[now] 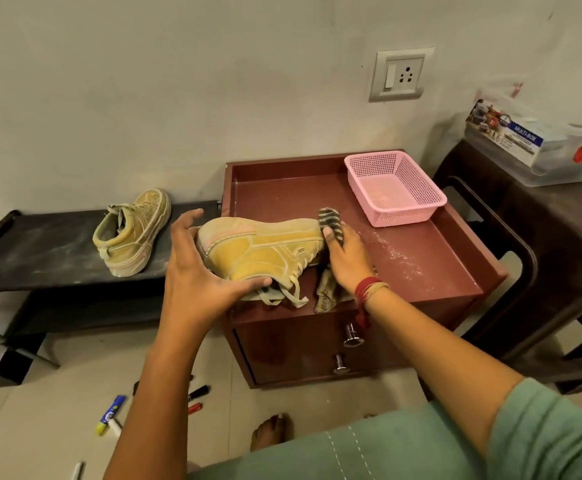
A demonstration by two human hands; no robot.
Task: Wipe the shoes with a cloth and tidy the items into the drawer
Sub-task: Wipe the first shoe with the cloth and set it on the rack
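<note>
Mid-frame, on its side atop the maroon drawer unit (282, 195): 1 yellow shoe (265, 247). Gripped at the heel by the left hand (196, 271), fingers spread. Pressed against the toe, a striped cloth (331, 220), right hand (348, 258) curled round it. Left of frame, 2nd shoe (133, 233) on black rack (40, 251).

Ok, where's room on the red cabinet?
Bare on the maroon cabinet top: behind the held tan suede shoe, left of the pink plastic basket; and the dusty strip in front of it. Front left is crowded: shoe, striped cloth.
</note>
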